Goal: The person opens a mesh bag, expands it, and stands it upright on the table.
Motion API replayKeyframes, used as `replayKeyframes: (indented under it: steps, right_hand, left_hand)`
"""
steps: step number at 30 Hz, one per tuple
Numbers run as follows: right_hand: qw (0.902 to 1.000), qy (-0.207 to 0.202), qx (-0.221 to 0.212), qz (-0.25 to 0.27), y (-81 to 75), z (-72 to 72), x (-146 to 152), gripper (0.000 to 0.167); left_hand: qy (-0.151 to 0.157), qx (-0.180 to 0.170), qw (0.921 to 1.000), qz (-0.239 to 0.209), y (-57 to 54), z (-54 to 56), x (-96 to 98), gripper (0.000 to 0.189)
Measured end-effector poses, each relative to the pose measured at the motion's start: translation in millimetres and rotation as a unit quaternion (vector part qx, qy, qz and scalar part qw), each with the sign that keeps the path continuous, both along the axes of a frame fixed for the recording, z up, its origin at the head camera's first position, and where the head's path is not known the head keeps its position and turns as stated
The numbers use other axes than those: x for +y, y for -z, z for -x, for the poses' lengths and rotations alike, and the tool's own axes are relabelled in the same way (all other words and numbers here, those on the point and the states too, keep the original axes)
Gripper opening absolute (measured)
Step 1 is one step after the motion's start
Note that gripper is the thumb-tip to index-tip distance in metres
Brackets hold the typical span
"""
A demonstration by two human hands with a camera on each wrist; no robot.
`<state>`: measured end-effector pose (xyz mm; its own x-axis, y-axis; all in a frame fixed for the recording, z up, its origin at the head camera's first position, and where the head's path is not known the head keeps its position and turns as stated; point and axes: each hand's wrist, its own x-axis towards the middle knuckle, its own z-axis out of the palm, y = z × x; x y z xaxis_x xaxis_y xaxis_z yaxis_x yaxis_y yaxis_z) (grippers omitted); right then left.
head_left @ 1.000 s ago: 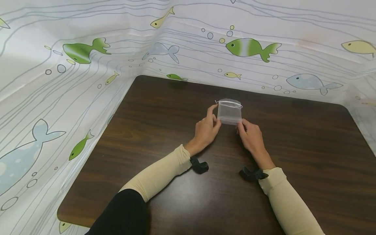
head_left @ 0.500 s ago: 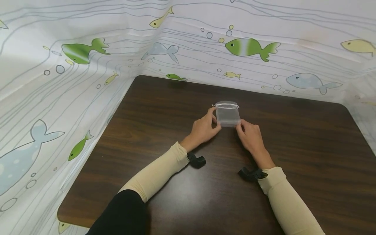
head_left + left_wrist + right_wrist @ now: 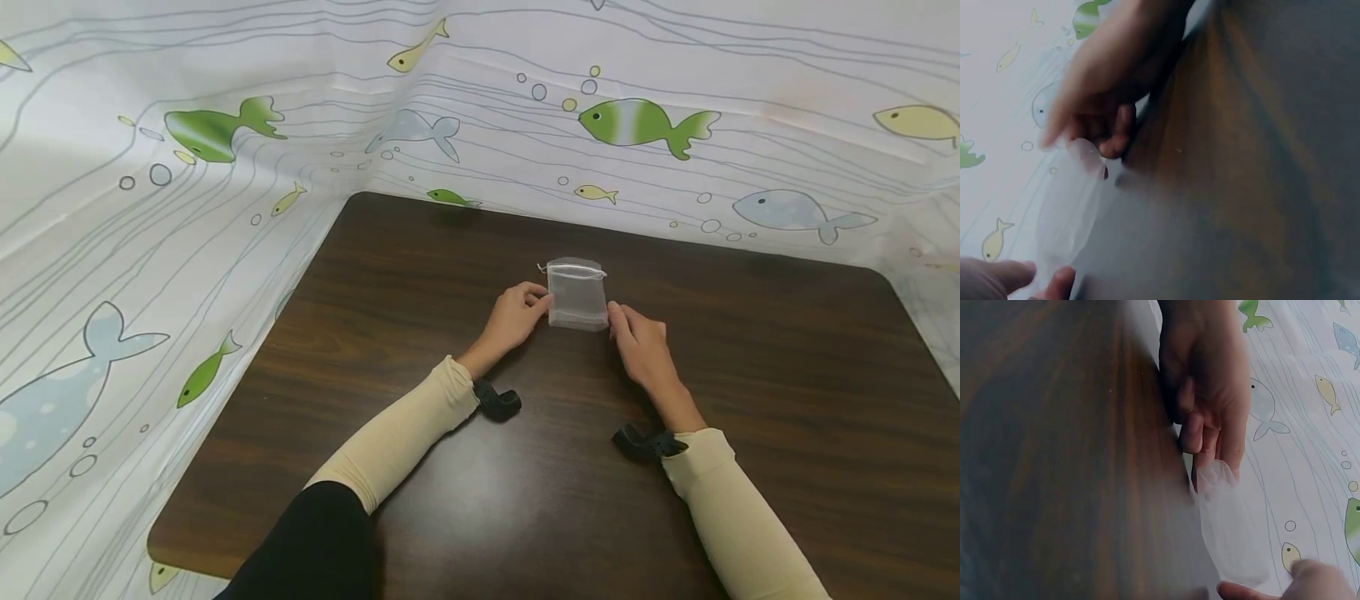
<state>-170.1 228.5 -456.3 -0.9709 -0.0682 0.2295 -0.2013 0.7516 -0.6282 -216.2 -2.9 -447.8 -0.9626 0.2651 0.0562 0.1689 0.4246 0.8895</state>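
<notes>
A small sheer white drawstring pouch (image 3: 577, 298) hangs between my two hands, its white cord near the top with loops at both sides. My left hand (image 3: 512, 318) pinches its left edge between thumb and index finger. At the lower right corner, my right hand (image 3: 639, 343) pinches the fabric. In the left wrist view the pouch (image 3: 1069, 206) stretches from the left hand's fingertips (image 3: 1063, 279) up to the right hand (image 3: 1116, 69). The right wrist view has the pouch (image 3: 1232, 531) below the left hand (image 3: 1210, 387); the wrist views are blurred.
A dark wood table (image 3: 465, 500) with rounded corners lies beneath. White fabric (image 3: 510, 33) printed with fish surrounds it at the back and sides. Black wrist mounts (image 3: 497, 402) stick out from cream sleeves (image 3: 397, 433).
My left index finger has come down from the pouch's upper left corner to meet the thumb at its side edge. The pouch has shifted slightly left and nearer; the right hand has barely moved.
</notes>
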Motion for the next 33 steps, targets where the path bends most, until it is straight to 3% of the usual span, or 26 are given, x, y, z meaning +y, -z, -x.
replayKeyframes:
  steps: [6,14,22,28,33]
  right_hand:
    - [0.9980,-0.001,-0.006,0.063,4.0,1.5,2.0,0.036]
    - [0.9888,-0.007,0.030,0.146,5.2,2.0,2.5,0.019]
    - [0.9919,-0.049,0.036,0.111,4.1,4.7,5.0,0.011]
    - [0.9914,-0.064,0.047,0.104,7.8,4.9,7.4,0.019]
    - [0.9935,-0.046,0.017,0.103,4.8,1.9,9.2,0.026]
  left_hand:
    - [0.000,0.007,0.9998,-0.017,-1.5,-0.3,1.1,0.024]
    - [-0.017,0.083,0.9946,-0.061,2.8,1.5,3.7,0.017]
    - [-0.012,0.107,0.9924,-0.059,5.7,0.8,1.2,0.017]
    - [0.015,0.091,0.9938,-0.061,7.3,-3.4,-3.3,0.020]
    - [0.032,0.076,0.9945,-0.065,7.4,-4.4,-4.8,0.023]
